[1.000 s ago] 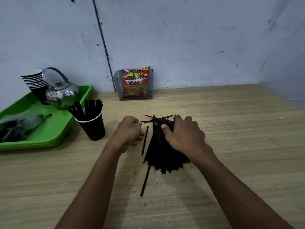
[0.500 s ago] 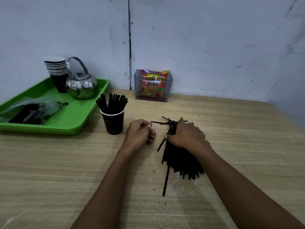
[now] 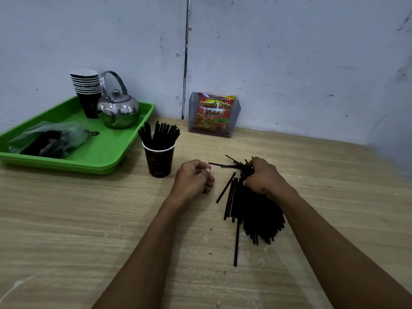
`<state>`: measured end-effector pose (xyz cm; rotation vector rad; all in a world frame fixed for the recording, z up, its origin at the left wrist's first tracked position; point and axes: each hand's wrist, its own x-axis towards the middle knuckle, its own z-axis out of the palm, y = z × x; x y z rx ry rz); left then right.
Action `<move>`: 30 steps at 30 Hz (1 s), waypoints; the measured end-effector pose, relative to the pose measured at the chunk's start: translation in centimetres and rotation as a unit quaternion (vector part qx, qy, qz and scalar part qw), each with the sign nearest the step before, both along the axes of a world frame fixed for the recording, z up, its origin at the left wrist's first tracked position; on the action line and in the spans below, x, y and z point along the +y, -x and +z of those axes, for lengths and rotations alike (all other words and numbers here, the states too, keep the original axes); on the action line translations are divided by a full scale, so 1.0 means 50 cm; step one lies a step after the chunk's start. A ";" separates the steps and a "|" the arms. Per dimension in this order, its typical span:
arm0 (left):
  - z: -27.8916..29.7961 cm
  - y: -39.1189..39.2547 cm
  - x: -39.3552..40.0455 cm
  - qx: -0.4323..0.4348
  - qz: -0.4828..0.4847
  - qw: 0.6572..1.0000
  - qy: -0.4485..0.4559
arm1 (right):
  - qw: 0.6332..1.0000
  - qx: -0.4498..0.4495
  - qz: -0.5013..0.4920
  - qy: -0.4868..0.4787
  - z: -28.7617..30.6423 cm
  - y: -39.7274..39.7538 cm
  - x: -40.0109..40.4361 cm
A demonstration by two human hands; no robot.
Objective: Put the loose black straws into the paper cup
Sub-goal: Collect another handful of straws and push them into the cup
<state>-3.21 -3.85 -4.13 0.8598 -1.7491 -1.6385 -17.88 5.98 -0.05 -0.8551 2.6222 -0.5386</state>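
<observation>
The right hand [image 3: 264,177], right of centre in the frame, has its grip curled tight around the far end of a thick bundle of loose black plastic straws [image 3: 256,210]; the near ends fan out on the pale wood-grain counter [image 3: 89,230] beneath the forearm, and a few strays lie just beside the bundle, one long straw [image 3: 236,241] pointing toward the bottom of the frame. The left hand [image 3: 194,177], at centre, rests as a loose fist on the counter; whether it holds anything I cannot tell.

Just left of that hand stands the dark brown paper cup with a white rim [image 3: 159,160], already holding a good bunch of upright straws. Further toward the upper left sits a green plastic tray [image 3: 107,157] carrying a stack of dark paper cups [image 3: 88,92], a shiny metal kettle [image 3: 118,108] and a clear plastic bag [image 3: 51,139]. A red snack packet in a clear holder [image 3: 214,114] stands against the wall.

The task looks partly done: some straws are in the cup, but the larger share appears to remain outside it.
</observation>
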 end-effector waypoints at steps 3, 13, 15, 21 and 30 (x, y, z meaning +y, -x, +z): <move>0.001 0.002 0.001 0.000 -0.001 1.000 0.002 | 0.999 -0.024 0.004 0.042 -0.004 0.014 0.007; 0.002 0.001 0.003 -0.008 -0.001 1.000 0.006 | 0.979 -0.135 0.047 0.145 0.008 0.033 0.038; 0.003 0.001 0.004 -0.008 0.000 1.000 0.006 | 0.972 -0.168 0.045 0.160 0.008 0.034 0.044; 0.006 -0.002 0.008 -0.009 0.001 1.000 0.012 | 0.937 -0.232 -0.045 0.256 0.009 0.058 0.052; 0.002 0.000 0.009 -0.002 0.004 1.000 0.027 | 0.898 -0.238 0.008 0.370 0.015 0.079 0.072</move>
